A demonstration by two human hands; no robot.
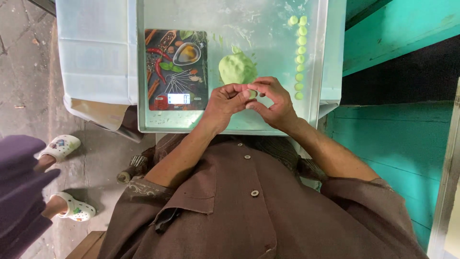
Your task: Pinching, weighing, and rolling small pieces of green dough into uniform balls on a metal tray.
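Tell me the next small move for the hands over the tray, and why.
Probably set the small green piece, pinched between left hand and right hand, at the near end of the row of green balls: the row runs along the tray edge, beside the dough lump.

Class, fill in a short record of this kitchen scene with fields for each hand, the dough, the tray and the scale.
left hand: left hand pinches a small green piece with the right
right hand: right hand meets it, fingertips touching
dough: large pale green dough lump on the tray
balls: row of small green dough balls along the right side
tray: shiny metal tray
scale: flat digital kitchen scale with spice picture, left of the lump
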